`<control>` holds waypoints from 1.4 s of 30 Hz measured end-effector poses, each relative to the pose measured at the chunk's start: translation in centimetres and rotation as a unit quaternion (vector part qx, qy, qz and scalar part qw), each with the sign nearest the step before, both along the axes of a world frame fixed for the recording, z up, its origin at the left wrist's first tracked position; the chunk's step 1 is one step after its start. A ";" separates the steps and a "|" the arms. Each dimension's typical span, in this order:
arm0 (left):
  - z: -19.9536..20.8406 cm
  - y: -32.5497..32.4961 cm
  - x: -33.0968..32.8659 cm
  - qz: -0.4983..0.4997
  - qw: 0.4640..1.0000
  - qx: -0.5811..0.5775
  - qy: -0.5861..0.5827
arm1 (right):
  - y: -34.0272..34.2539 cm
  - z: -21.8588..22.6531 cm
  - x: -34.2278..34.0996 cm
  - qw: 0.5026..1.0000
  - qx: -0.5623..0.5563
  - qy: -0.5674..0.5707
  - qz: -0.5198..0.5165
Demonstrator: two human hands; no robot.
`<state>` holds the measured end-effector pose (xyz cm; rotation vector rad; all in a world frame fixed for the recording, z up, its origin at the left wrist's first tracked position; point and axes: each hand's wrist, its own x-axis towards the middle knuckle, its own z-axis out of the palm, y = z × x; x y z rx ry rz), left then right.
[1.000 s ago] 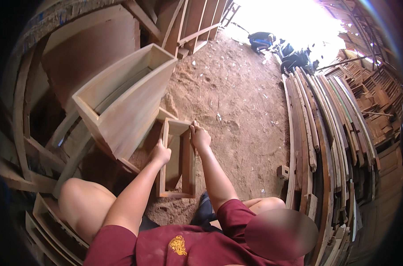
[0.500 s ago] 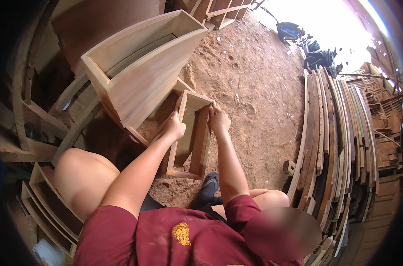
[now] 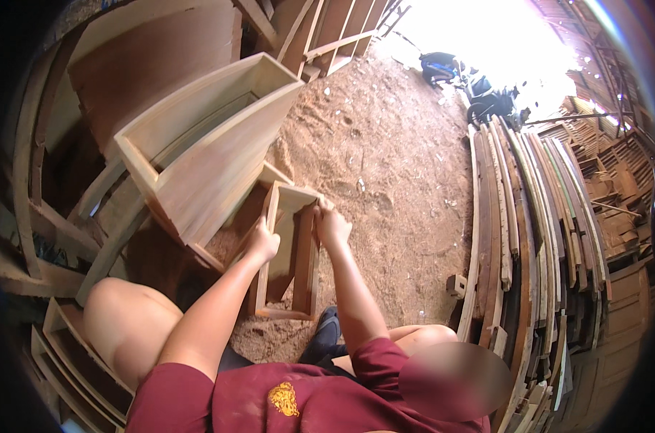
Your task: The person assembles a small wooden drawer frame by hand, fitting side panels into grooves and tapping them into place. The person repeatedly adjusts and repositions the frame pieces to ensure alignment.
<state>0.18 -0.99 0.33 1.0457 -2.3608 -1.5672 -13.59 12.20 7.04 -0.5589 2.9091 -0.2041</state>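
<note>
Between my two hands is a small wooden drawer [image 3: 307, 278], a narrow rectangular box tilted with its open side facing me. My left hand [image 3: 264, 242] is closed round the drawer's left side wall, near the far end. On the opposite side, at the far right corner, my right hand [image 3: 332, 226] grips the edge with bent fingers. Just beyond the drawer and to its left stands a tall wooden cabinet body [image 3: 219, 155], its open top showing a hollow inside. Part of another wooden frame [image 3: 275, 174] shows between the cabinet and the drawer.
Sandy ground [image 3: 392, 180] stretches ahead. A long stack of boards [image 3: 511, 238] lies on the right, with a small wood block [image 3: 456, 286] beside it. More drawer boxes [image 3: 82, 361] sit by my left knee. Wooden furniture frames [image 3: 335, 43] stand at the back; a motorbike [image 3: 490, 101] is farther off.
The whole view has shifted, so the cabinet, boards and drawer appear lower and more to the left. Both hands keep the same grip on the drawer.
</note>
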 end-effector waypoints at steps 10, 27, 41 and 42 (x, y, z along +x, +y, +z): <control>0.1 0.8 -0.7 -0.013 0.999 -0.019 -0.023 | 0.3 0.7 -3.2 0.996 -0.084 -0.011 -0.032; 0.6 0.1 -0.2 -0.015 1.000 -0.006 -0.026 | 0.2 -0.2 -1.5 0.998 -0.053 0.034 -0.020; 1.0 0.7 -0.6 -0.021 0.999 0.010 -0.025 | 1.1 0.0 -1.1 0.997 -0.028 0.070 0.019; 1.4 0.8 -0.7 -0.025 0.999 0.008 -0.033 | 1.9 -0.5 -0.7 0.998 -0.015 0.059 0.013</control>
